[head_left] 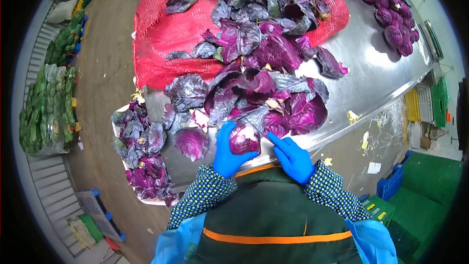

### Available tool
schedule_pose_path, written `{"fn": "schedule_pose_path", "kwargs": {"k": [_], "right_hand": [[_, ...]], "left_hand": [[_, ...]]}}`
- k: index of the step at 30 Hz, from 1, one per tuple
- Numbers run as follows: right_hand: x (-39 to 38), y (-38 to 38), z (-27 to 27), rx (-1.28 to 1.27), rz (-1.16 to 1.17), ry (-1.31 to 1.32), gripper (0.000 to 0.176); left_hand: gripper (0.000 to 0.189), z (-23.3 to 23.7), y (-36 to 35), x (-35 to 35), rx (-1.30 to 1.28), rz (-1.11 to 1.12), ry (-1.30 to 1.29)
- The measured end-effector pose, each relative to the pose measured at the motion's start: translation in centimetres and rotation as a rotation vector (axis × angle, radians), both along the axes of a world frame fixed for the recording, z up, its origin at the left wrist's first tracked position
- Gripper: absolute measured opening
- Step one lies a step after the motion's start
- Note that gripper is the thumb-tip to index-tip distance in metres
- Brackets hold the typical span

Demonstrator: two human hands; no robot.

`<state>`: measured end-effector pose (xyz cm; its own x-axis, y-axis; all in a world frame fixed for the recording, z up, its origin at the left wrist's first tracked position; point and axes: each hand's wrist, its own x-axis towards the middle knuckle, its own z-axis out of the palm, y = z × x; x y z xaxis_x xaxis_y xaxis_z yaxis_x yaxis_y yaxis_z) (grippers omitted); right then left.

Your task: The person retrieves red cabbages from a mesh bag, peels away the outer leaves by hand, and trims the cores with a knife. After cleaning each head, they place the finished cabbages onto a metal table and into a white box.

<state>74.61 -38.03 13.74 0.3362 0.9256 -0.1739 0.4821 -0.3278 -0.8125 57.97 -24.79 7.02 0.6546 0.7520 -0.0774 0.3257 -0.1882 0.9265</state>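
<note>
At the table's near edge, my left hand (228, 151), in a blue glove, is wrapped round the left and lower side of a red cabbage (245, 138). A pale patch shows on the top of the cabbage. My right hand (292, 159), also gloved in blue, is just to the right of it, fingers curled and the index finger stretched toward the cabbage. A thin dark shape shows by that fingertip; what the hand grips is hidden. Loose purple outer leaves (273, 51) are heaped just beyond both hands. A single cupped leaf (191, 143) lies to the left.
A red mesh sack (156, 44) lies open under leaves on the metal table (361, 88). Whole red cabbages (386, 5) are piled at the far right. A white bin of leaves (141, 156) stands at left. Green crates (425, 181) are on the right; bagged green vegetables (49, 107) stand far left.
</note>
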Motion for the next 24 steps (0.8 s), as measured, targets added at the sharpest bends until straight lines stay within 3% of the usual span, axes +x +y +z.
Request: {"fn": "schedule_pose_path", "kwargs": {"k": [4,9,11,12,14,15,16,18,19,20,22,24], "right_hand": [[0.0,0.6,-1.1,-0.001,0.124,-0.198,0.044],[-0.3,2.6,-3.6,-0.088,0.133,-0.210,0.044],[0.2,4.9,-4.8,0.038,-0.024,0.030,0.041],[1.4,6.0,-3.8,-0.253,-0.077,-0.160,0.043],[3.4,6.4,-5.5,-0.275,-0.149,0.446,0.057],[2.2,5.4,-9.5,-0.062,-0.154,0.385,0.071],[1.1,5.1,-8.5,-0.080,-0.121,0.314,0.070],[0.7,5.9,-5.8,-0.107,-0.200,0.483,0.054],[1.2,6.8,-2.8,-0.225,-0.351,0.653,0.036],[1.9,7.2,-1.7,-0.179,-0.341,0.871,0.025],[3.0,8.2,-1.0,-0.102,-0.437,0.861,0.021],[4.2,8.2,0.7,-0.112,-0.472,1.022,0.021]], "left_hand": [[0.099,0.3,-0.3,0.4,0.014,0.044,0.026],[0.099,-0.2,-0.7,0.6,0.029,0.058,0.012],[0.099,-0.2,-0.7,0.5,0.057,0.056,-0.007],[0.098,-0.1,-1.1,0.2,0.162,-0.011,0.010],[0.098,-0.4,-1.9,-0.6,0.176,-0.045,0.002],[0.098,-0.7,-1.7,-0.9,0.130,-0.037,-0.044],[0.098,-0.3,-1.3,-1.2,0.135,-0.042,-0.046],[0.095,1.5,-0.7,-1.6,-0.121,-0.043,-0.224],[0.092,3.4,-0.9,-1.9,-0.378,-0.009,-0.329],[0.092,4.5,-0.7,-2.4,-0.384,-0.002,-0.318],[0.098,6.6,1.0,-3.1,0.025,-0.163,-0.297],[0.095,8.7,2.1,-3.1,0.186,-0.122,-0.293]]}}
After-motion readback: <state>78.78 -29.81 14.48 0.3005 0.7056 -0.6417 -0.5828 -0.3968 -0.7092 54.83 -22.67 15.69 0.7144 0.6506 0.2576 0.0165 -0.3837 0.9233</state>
